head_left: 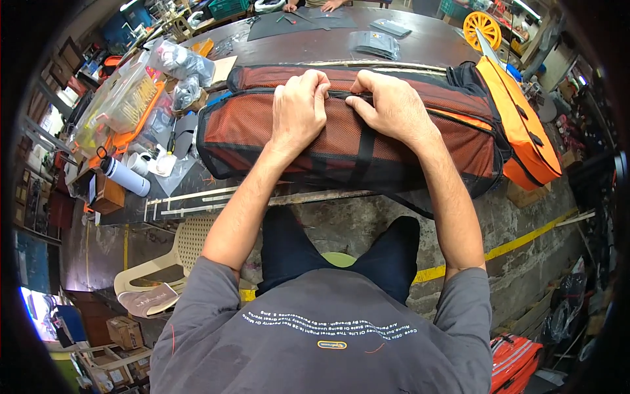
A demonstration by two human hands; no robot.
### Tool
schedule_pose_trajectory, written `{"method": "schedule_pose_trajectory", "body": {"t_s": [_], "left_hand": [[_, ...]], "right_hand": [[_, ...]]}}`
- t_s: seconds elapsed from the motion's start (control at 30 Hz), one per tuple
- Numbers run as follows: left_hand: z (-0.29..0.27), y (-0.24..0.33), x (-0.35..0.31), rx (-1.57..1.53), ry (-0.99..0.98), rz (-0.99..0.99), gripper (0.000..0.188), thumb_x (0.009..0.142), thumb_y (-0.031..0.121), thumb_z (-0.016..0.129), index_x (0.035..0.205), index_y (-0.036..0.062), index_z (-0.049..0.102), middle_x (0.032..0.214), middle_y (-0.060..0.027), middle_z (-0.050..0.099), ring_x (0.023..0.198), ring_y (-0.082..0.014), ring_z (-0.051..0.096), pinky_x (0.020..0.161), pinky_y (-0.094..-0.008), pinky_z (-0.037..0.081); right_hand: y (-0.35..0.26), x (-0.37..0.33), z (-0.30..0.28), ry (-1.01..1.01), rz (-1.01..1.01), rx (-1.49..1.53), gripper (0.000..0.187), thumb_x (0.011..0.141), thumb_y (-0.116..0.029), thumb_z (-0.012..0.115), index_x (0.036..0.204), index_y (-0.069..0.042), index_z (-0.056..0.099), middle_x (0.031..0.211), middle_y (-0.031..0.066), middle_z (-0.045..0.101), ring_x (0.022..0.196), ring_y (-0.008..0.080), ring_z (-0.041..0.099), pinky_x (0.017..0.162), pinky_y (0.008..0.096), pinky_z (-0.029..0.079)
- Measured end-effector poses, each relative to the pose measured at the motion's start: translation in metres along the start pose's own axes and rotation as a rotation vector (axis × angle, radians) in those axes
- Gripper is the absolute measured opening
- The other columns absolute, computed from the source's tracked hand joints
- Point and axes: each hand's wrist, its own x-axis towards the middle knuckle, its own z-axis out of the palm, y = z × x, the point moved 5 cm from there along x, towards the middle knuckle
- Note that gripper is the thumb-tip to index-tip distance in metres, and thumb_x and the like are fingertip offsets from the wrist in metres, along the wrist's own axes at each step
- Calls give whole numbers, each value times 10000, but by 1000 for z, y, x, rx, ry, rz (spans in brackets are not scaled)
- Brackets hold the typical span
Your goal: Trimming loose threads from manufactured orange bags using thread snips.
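A long bag of red-orange mesh with black trim (pixel 243 125) lies across the table in front of me. A dark zipper seam runs along its upper side, and an orange strip shows in a gap right of my hands. My left hand (pixel 300 111) is closed, thumb and fingers pinching the seam near the bag's middle. Just to its right, my right hand (pixel 394 108) is closed on the same seam, thumb and forefinger curled toward each other. The small part between the fingertips is mostly hidden. A bright orange flap or pouch (pixel 518 118) sits at the bag's right end.
A white bottle (pixel 125 176), a clear plastic bin (pixel 128 98) and plastic bags stand at the left. Flat grey packs (pixel 375 44) and a yellow wheel (pixel 482 30) lie farther back. Another person's hands (pixel 328 6) rest at the far edge. A beige chair (pixel 174 259) stands below left.
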Motion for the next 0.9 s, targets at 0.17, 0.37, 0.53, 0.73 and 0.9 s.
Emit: {"method": "schedule_pose_trajectory", "body": {"t_s": [0.17, 0.37, 0.53, 0.73, 0.9], "left_hand": [[1, 0, -1, -9, 23, 17, 64, 1050, 111, 682, 1049, 47, 686, 867, -94, 741, 880, -343, 716, 815, -486, 557], [2, 0, -2, -17, 30, 12, 70, 1056, 119, 683, 1054, 49, 683, 875, -95, 738, 888, -345, 708, 818, -484, 552], [1, -1, -4, 0, 40, 14, 71, 1061, 125, 681, 1055, 54, 683, 877, -86, 736, 895, -335, 705, 835, -483, 545], [1, 2, -4, -22, 31, 4, 77, 1067, 133, 676, 1051, 59, 687, 880, -73, 736, 895, -326, 702, 832, -474, 538], [0, 3, -4, -8, 43, 3, 76, 1070, 137, 676, 1058, 65, 692, 883, -72, 735, 897, -325, 697, 841, -463, 531]], "right_hand": [[-8, -1, 1, 41, -50, -101, 251, 971, -280, 798, 1051, -65, 695, 941, 152, 760, 944, 370, 763, 831, 492, 617], [-10, -1, 2, 63, -101, -152, 242, 959, -260, 801, 1044, -74, 673, 937, 138, 726, 948, 366, 744, 822, 487, 611], [-11, 0, 1, 79, -139, -130, 240, 961, -262, 802, 1046, -74, 681, 936, 138, 732, 938, 359, 746, 835, 486, 609], [-8, -4, -11, 93, -130, -113, 246, 958, -265, 802, 1067, -74, 692, 945, 144, 737, 957, 358, 745, 843, 480, 606], [-10, 1, -4, 99, -158, -131, 252, 954, -271, 803, 1046, -73, 677, 928, 141, 724, 943, 361, 739, 832, 484, 603]]}}
